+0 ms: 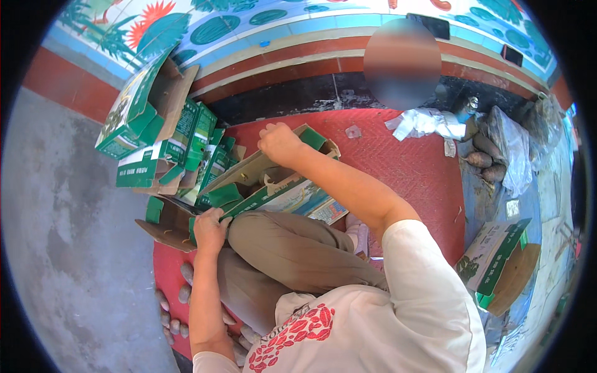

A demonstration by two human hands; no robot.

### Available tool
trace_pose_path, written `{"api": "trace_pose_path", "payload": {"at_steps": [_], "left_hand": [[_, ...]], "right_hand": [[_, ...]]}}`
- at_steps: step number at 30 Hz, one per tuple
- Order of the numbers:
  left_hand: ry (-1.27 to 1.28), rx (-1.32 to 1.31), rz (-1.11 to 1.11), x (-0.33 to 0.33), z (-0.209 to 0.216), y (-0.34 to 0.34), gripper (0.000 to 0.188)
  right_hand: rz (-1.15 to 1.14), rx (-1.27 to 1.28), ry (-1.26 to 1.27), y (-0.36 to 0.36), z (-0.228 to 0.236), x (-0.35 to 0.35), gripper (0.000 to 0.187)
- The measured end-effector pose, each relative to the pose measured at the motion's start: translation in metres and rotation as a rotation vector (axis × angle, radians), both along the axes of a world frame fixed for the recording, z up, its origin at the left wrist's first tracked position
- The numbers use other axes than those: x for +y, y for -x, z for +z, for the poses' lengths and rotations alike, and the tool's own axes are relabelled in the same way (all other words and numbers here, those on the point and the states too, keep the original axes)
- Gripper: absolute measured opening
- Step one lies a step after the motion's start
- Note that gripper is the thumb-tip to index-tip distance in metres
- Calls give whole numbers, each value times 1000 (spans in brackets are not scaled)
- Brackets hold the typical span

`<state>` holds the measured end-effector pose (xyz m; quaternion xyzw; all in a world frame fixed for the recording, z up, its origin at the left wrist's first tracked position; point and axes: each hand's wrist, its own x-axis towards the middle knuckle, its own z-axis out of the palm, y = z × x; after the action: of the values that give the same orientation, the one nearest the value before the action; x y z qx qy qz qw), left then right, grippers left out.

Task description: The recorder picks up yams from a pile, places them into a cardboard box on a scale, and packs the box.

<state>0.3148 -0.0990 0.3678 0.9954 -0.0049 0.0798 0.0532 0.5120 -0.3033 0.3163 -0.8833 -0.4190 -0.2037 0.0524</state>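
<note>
A long open cardboard box (292, 198), green and printed outside and brown inside, stands before my bent knees. Its end flaps are spread outward, and I see a cut-out tab along its near wall. My left hand (210, 230) grips the flap at the box's near left corner, fingers curled over the cardboard. Across the box, my right hand (281, 144) is closed at the far rim, and its fingertips are partly hidden. What lies inside the box is mostly out of sight.
Several green cartons (152, 143) are stacked at the left by the wall. Brown tubers (184, 280) lie by my left leg, with more tubers (485, 163) at the right near plastic bags (511, 149). Another open carton (497, 258) sits at my right. A red mat (398, 168) spreads underneath.
</note>
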Motion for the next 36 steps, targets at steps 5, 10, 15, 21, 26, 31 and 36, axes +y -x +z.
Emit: {"api": "trace_pose_path", "payload": {"at_steps": [5, 10, 15, 21, 26, 31, 36], "left_hand": [[-110, -65, -182, -30, 25, -20, 16], [-246, -133, -471, -85, 51, -56, 14], [-187, -152, -751, -160, 45, -84, 12], [-15, -85, -991, -243, -12, -98, 10], [-3, -65, -1082, -306, -62, -90, 9], [31, -20, -910, -292, -23, -94, 11], [91, -126, -679, -210, 5, -98, 19]], "right_hand": [[-42, -2, -173, 5, 15, -68, 9], [-287, 39, -263, 25, 20, -164, 10], [-516, 15, -314, 67, 4, -258, 12], [-850, 127, -59, 118, -5, -366, 10], [-1038, 207, -6, 157, -12, -438, 13], [-1287, 288, 232, 194, -60, -499, 11], [-1236, 211, 78, 178, -44, -495, 12]]}}
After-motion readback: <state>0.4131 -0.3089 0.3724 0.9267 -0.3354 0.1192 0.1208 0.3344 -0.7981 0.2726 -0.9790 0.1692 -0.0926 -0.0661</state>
